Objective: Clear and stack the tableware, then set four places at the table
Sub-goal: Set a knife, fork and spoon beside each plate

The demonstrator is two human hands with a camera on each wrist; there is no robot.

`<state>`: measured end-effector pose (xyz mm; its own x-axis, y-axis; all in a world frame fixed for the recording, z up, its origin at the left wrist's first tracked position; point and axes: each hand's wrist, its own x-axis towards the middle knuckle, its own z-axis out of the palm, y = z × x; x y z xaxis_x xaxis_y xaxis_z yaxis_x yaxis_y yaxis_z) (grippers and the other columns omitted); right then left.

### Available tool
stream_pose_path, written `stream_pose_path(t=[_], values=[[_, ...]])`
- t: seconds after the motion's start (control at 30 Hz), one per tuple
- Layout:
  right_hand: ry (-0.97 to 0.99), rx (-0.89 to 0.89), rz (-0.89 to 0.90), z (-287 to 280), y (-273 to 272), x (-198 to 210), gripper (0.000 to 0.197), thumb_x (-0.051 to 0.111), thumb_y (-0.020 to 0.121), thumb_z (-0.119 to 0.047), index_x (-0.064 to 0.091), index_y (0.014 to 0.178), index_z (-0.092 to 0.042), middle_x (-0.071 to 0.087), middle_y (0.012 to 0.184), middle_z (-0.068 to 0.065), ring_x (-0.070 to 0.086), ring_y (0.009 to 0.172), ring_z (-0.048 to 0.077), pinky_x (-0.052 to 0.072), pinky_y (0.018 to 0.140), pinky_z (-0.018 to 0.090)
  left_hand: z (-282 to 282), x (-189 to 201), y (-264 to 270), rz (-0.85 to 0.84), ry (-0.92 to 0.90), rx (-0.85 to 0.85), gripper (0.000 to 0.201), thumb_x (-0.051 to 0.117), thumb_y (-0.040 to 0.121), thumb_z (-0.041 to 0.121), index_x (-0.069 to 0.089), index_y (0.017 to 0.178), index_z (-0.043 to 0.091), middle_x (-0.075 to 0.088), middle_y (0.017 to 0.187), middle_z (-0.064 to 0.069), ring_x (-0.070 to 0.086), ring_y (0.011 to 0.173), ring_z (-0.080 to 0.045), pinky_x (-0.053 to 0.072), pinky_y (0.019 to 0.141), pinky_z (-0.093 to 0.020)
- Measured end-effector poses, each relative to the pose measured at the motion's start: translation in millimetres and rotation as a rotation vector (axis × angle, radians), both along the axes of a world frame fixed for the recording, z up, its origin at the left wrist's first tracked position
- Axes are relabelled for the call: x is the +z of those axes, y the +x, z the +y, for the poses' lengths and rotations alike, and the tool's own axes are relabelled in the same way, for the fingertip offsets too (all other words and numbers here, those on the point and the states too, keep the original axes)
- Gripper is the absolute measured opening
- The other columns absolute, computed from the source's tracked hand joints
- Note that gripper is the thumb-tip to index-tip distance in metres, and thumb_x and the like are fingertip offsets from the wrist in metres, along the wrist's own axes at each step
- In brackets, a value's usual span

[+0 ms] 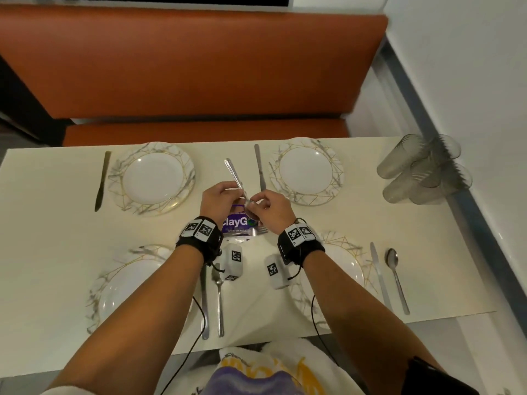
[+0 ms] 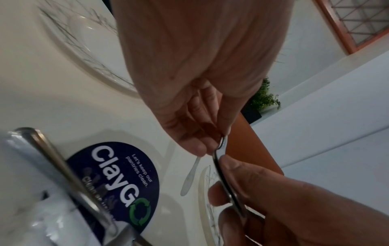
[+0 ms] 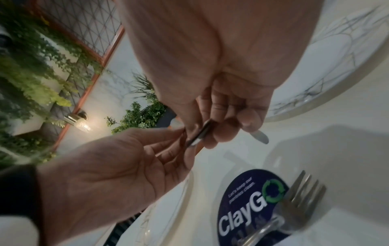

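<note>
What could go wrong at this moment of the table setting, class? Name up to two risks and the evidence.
1. Both the left hand and right hand pinch the spoon only with fingertips above the table; it might slip and fall.
2. The stacked glasses lie on their sides near the table edge; a knock could perhaps roll them off.
</note>
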<state>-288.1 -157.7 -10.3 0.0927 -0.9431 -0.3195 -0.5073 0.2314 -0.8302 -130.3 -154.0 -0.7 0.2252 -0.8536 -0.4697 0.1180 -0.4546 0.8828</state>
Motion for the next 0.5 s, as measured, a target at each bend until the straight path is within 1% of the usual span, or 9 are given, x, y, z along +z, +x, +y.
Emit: stream_pose_path(t=[0.03,0.1,0.2,0.27,0.3,0.33,0.4,0.47,0.5], values=[[-0.003,0.008,0.002,-6.4,-3.7,-2.7,0.013,0.075,0.086,-0.031,0.067,0.092,-0.023,0.070,0.074,-0.003,0.068,0.067,0.014,0.058,0.064,0.032,-8.2,-1.8,-4.4,-0.002,0.005,-0.012,0.014,0.070,0.092,0.001,0.072,0.101,0.012,0.078,0.088,-0.015,0.075,0.075,-0.024,0.064,0.075,-0.036],[0.015,0.013,0.004,-17.5,-9.7,-7.7,0.013,0.076,0.087,-0.026,0.065,0.093,-0.021,0.071,0.077,0.003,0.067,0.062,0.018,0.059,0.062,0.036,-23.6,-6.3,-11.4,-0.004,0.009,-0.028,0.013,0.071,0.093,0.002,0.072,0.101,0.012,0.078,0.087,-0.015,0.075,0.076,-0.025,0.064,0.077,-0.038],[0.065,-0.021,-0.020,-34.6,-25.0,-14.4,0.014,0.073,0.090,-0.021,0.063,0.097,-0.013,0.072,0.082,0.009,0.062,0.049,0.019,0.054,0.047,0.031,-49.3,-14.6,-23.5,-0.010,0.037,-0.046,0.011,0.071,0.094,0.002,0.072,0.100,0.011,0.077,0.085,-0.014,0.074,0.074,-0.024,0.064,0.075,-0.035],[0.095,-0.053,-0.022,-43.7,-38.3,-18.4,0.016,0.071,0.091,-0.020,0.065,0.100,-0.009,0.073,0.083,0.009,0.061,0.044,0.013,0.052,0.042,0.027,-66.4,-24.0,-31.0,-0.045,0.059,-0.071,0.011,0.071,0.093,0.002,0.073,0.101,0.009,0.076,0.085,-0.015,0.072,0.071,-0.023,0.064,0.073,-0.034],[0.104,-0.049,-0.003,-46.9,-45.6,-21.0,0.016,0.069,0.092,-0.020,0.065,0.101,-0.008,0.074,0.084,0.009,0.061,0.042,0.009,0.051,0.040,0.024,-74.8,-30.4,-33.7,-0.069,0.072,-0.076,0.011,0.071,0.093,0.002,0.074,0.102,0.008,0.075,0.085,-0.016,0.070,0.071,-0.024,0.064,0.074,-0.036],[0.112,-0.041,0.019,-48.5,-52.8,-23.7,0.015,0.067,0.093,-0.020,0.065,0.102,-0.008,0.074,0.086,0.008,0.061,0.041,0.008,0.049,0.039,0.022,-82.5,-36.5,-36.0,-0.096,0.089,-0.080,0.012,0.072,0.093,0.003,0.075,0.104,0.007,0.074,0.084,-0.016,0.068,0.071,-0.025,0.063,0.075,-0.038],[0.134,-0.069,0.023,-49.6,-67.1,-30.4,0.012,0.065,0.094,-0.019,0.065,0.102,-0.009,0.074,0.090,0.006,0.063,0.043,0.012,0.045,0.039,0.019,-97.6,-48.4,-38.5,-0.152,0.128,-0.090,0.013,0.073,0.093,0.005,0.076,0.106,0.006,0.074,0.083,-0.014,0.065,0.072,-0.025,0.062,0.072,-0.036],[0.158,-0.120,-0.007,-48.6,-79.5,-35.2,0.010,0.063,0.094,-0.016,0.066,0.102,-0.010,0.075,0.088,0.007,0.065,0.047,0.017,0.044,0.039,0.018,-111.3,-61.1,-36.4,-0.228,0.166,-0.092,0.013,0.075,0.092,0.010,0.078,0.105,0.009,0.076,0.085,-0.011,0.068,0.071,-0.023,0.063,0.071,-0.033],[0.161,-0.134,-0.014,-47.9,-85.2,-37.2,0.009,0.062,0.094,-0.015,0.066,0.101,-0.010,0.075,0.086,0.007,0.066,0.049,0.018,0.044,0.040,0.017,-117.6,-68.8,-33.7,-0.283,0.180,-0.092,0.011,0.077,0.091,0.013,0.079,0.101,0.012,0.078,0.086,-0.009,0.071,0.072,-0.023,0.064,0.075,-0.034]])
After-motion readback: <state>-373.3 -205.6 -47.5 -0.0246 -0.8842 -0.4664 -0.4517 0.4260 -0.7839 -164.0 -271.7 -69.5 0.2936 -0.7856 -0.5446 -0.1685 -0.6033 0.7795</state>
